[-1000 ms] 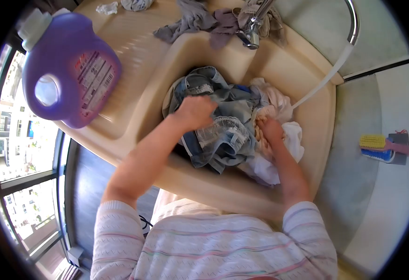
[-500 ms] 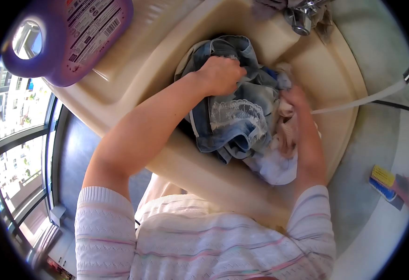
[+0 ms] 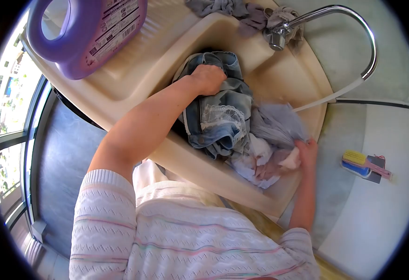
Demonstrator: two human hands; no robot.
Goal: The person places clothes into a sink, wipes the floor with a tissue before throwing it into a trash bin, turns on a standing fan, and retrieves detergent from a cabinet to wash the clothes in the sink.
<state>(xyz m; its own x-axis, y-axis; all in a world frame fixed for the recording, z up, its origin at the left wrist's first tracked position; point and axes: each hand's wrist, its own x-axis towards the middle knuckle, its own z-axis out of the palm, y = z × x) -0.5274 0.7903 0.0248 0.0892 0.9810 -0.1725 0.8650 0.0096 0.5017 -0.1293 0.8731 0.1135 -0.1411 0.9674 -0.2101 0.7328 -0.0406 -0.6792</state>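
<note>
My left hand [image 3: 209, 79] is closed on the upper part of a blue denim garment [image 3: 227, 100], which lies bunched in the beige sink [image 3: 279, 70]. White lace shows on the denim below that hand. At the sink's right side, my right hand [image 3: 307, 148] grips the edge of a thin grey cloth [image 3: 279, 122], stretched between the hand and the denim. Under the grey cloth lie a pink cloth [image 3: 279, 163] and a white cloth [image 3: 246, 168]. Some of the fingers of both hands are hidden.
A purple detergent bottle [image 3: 85, 42] stands on the ribbed ledge at the upper left. Wet grey cloths [image 3: 223, 7] lie behind the basin, near the chrome faucet [image 3: 277, 37]. A white hose [image 3: 330, 96] reaches into the sink. Brushes [image 3: 361, 163] are at the right.
My right hand has moved toward the sink's right front, drawing out the grey cloth, which was mostly hidden before. My left hand still holds the denim. The camera view has shifted.
</note>
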